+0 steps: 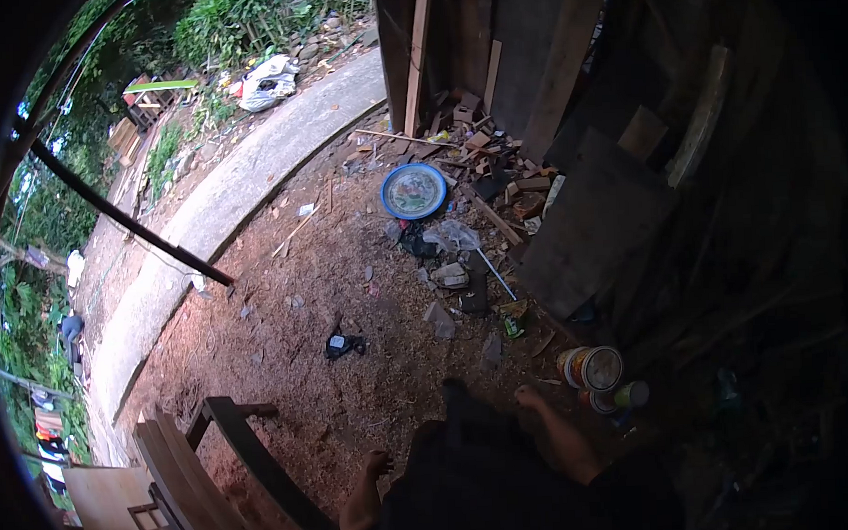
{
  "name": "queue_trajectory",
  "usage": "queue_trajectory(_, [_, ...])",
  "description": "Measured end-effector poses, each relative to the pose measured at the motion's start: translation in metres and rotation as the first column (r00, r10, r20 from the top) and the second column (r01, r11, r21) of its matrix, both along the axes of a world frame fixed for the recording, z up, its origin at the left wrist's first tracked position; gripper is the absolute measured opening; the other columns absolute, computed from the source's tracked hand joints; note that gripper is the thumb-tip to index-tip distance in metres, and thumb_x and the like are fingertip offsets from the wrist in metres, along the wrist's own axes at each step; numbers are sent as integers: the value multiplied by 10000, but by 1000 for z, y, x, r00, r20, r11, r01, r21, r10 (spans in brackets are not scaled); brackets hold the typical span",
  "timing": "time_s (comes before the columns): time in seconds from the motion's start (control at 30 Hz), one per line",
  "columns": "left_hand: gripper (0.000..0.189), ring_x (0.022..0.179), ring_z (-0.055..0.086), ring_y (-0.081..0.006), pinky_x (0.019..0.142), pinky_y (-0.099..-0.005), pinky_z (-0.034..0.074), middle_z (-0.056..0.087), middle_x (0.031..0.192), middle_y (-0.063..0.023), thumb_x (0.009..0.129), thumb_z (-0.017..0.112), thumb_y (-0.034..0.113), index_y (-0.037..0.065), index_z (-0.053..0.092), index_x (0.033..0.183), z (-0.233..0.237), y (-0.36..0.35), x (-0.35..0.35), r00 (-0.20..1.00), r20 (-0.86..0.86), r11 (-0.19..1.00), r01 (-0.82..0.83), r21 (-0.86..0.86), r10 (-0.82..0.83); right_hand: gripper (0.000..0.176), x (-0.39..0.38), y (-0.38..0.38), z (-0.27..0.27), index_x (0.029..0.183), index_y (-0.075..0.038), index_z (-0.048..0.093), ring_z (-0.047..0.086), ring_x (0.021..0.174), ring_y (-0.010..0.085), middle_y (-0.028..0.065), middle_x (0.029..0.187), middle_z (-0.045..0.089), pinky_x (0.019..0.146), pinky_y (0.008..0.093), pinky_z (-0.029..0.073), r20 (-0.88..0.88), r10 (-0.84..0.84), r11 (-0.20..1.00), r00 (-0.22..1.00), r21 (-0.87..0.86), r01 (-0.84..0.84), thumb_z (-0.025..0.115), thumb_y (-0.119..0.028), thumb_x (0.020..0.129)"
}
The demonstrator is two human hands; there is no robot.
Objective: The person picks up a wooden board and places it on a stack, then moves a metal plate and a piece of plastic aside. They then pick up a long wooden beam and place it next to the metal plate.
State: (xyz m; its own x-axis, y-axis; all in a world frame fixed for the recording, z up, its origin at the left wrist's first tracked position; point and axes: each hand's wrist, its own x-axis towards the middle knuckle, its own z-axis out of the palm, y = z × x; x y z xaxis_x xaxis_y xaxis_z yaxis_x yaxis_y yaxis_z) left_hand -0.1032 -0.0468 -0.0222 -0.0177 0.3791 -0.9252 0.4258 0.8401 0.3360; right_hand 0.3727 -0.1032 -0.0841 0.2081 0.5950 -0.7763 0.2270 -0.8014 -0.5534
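Observation:
My left hand (380, 464) hangs low at the bottom centre, its fingers loosely bent and apart, with nothing visible in them. To its left stands a dark wooden frame (253, 458). My right hand (531, 400) hangs on the other side of my dark clothing (468, 469). It is dim there, but the fingers look loose and I see nothing held. The nearest things to it are a large paint can (599, 367) and a smaller greenish can (632, 394), both apart from the hand.
A round blue-rimmed tray (412, 192) lies ahead beside wood scraps (529, 184) and plastic bags (453, 236). A black bag (345, 344) lies on the sawdust-covered ground. Planks (179, 479) stand at lower left. A dark pole (124, 219) slants before the concrete path (253, 173). Boards (591, 222) lean at right.

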Motion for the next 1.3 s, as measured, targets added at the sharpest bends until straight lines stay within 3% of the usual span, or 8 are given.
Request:
queue_trajectory(0.37, [334, 646, 589, -212, 503, -295, 448, 595, 832, -125, 819, 471, 196, 4, 459, 1092, -11, 298, 149, 898, 85, 899, 419, 127, -431, 175, 35, 82, 48, 863, -18, 564, 571, 562, 159, 64, 695, 600, 543, 328, 465, -25, -461, 886, 887, 46, 462, 488, -164, 803])
queue_trajectory(0.57, [342, 769, 604, -259, 630, -370, 474, 584, 934, -117, 813, 516, 243, 68, 431, 1094, -4, 433, 297, 752, 365, 832, 532, 157, -549, 277, 86, 74, 104, 894, 0, 564, 556, 804, 238, 135, 872, 585, 728, 385, 413, 448, -468, 868, 762, 71, 492, 416, -225, 829])
queue_trajectory(0.63, [341, 785, 601, -261, 641, -368, 474, 582, 945, -111, 813, 515, 243, 71, 431, 1095, 5, 471, 354, 697, 429, 808, 566, 163, -575, 312, 95, 69, 113, 905, 6, 564, 551, 885, 264, 158, 931, 580, 789, 404, 395, 575, -432, 867, 695, 53, 495, 392, -245, 837])
queue_trajectory(0.7, [347, 821, 594, -261, 669, -362, 472, 577, 971, -98, 811, 518, 251, 78, 435, 1100, 6, 503, 408, 650, 483, 791, 588, 169, -586, 306, 107, 72, 108, 852, 42, 540, 581, 714, 256, 179, 786, 582, 661, 383, 446, 669, -669, 709, 325, 441, 550, 385, -223, 854])
queue_trajectory(0.73, [355, 843, 590, -260, 685, -358, 470, 573, 987, -91, 807, 523, 259, 82, 438, 1103, 4, 517, 436, 630, 482, 773, 608, 180, -609, 312, 117, 91, 192, 850, 13, 518, 572, 688, 214, 158, 801, 566, 597, 360, 448, 347, -794, 585, 499, 215, 782, 387, -269, 864])
queue_trajectory(0.8, [335, 772, 592, -224, 592, -330, 462, 575, 967, -94, 809, 519, 289, 95, 456, 1075, 7, 532, 483, 354, 493, 595, 617, 515, -794, 270, 130, 89, 200, 886, -13, 489, 561, 660, 184, 118, 815, 558, 553, 334, 441, 327, -802, 584, 500, 259, 769, 395, -265, 864])
queue_trajectory(0.87, [377, 831, 581, -221, 644, -332, 467, 562, 1002, -103, 811, 527, 297, 77, 442, 1105, 55, 531, 545, 514, 528, 719, 616, 321, -676, 311, 143, 110, 246, 977, -27, 475, 557, 643, 189, 91, 803, 561, 548, 338, 443, -199, -980, -69, -21, 239, 969, 386, -308, 879])
queue_trajectory(1.3, [582, 1043, 447, -199, 847, -368, 358, 459, 1149, -83, 804, 502, 475, 83, 369, 1212, 174, 498, 814, 420, 556, 697, 448, 561, -717, 421, 421, 111, 232, 1099, -57, 452, 541, 728, 148, 38, 862, 549, 601, 304, 457, -335, -936, -74, 108, 486, 871, 427, -407, 866])
